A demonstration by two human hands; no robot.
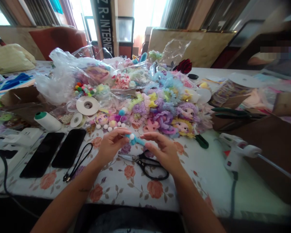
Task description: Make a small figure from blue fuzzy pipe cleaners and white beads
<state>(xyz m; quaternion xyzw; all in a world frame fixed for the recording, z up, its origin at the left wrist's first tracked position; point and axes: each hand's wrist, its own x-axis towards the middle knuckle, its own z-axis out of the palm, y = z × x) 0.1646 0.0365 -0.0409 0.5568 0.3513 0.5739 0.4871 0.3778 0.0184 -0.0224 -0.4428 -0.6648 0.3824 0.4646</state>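
Observation:
My left hand (112,142) pinches one end of a small blue fuzzy craft piece (135,139) with a white pompom at its tip. My right hand (163,149) holds the other end between thumb and fingers. Both hands hover just above the floral tablecloth (126,181). Black-handled scissors (147,163) lie on the cloth directly under my right hand. Beyond the hands lies a heap of pastel fabric flowers and little doll heads (165,110).
Two black phones (55,152) and a black cord loop (79,161) lie at left, beside a white power strip (19,139) and thread spool (47,121). Ribbon rolls (87,106) and plastic bags sit behind. A white glue gun (235,152) and brown cardboard (274,142) are at right.

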